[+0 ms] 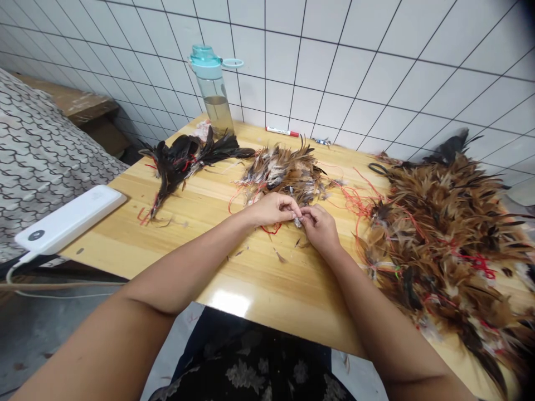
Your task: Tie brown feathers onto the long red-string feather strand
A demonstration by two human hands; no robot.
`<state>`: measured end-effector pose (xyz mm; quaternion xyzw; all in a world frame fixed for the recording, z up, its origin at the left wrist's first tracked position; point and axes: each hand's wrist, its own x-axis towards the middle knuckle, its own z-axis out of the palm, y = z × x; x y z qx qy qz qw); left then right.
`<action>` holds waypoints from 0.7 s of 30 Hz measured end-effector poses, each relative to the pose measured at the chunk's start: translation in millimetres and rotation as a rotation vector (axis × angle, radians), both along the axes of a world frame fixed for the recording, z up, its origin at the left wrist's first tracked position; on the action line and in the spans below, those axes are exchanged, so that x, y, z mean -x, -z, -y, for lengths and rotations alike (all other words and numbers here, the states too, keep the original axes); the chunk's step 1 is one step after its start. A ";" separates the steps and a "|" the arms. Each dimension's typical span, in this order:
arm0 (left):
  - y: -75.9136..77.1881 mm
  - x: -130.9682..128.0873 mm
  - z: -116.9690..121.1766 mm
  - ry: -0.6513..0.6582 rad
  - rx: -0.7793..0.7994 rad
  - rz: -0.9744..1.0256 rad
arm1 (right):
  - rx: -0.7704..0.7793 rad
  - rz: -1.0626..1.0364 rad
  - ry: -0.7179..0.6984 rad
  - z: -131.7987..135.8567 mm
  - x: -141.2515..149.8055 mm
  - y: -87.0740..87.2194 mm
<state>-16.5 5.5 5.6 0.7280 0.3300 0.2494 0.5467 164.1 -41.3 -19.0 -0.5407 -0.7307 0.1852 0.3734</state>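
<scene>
Near the middle of the table, my left hand [273, 210] and my right hand [321, 227] meet with fingertips pinched together. A small whitish-grey feather [297, 222] shows just below the pinch; the fingers cover much of it, and I cannot tell which hand bears it more. Right behind my hands lies a loose pile of brown and grey feathers [288, 167]. Red string [271, 229] curls out beside my left hand. Tiny feather bits [279, 255] are scattered on the wood in front of my fingers.
Black feather bundles [184, 159] tied with red lie at the left. A large heap of brown feathers [443, 223] and tangled red string [357, 200] cover the right. At the back stand a water bottle [213, 92] and a red-capped marker [282, 132]. A white power bank [71, 220] overhangs the left edge.
</scene>
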 end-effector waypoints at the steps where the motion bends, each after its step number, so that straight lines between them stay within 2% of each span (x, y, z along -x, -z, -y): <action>1: 1.0 -0.7 0.2 -0.003 -0.011 0.000 | -0.001 0.000 0.002 0.3 0.5 0.4; 6: 3.2 -4.2 2.6 -0.034 -0.113 0.001 | -0.025 0.002 0.023 0.3 1.0 3.7; 12: -2.2 -7.8 9.6 -0.056 -0.269 -0.038 | 0.014 0.063 0.027 0.0 1.4 2.7; 17: -2.4 -8.5 12.4 -0.097 -0.537 -0.091 | 0.019 0.055 0.021 0.5 3.7 1.6; 21: -0.6 -7.7 12.0 -0.113 -0.728 -0.169 | 0.036 -0.083 0.014 -1.3 3.7 4.2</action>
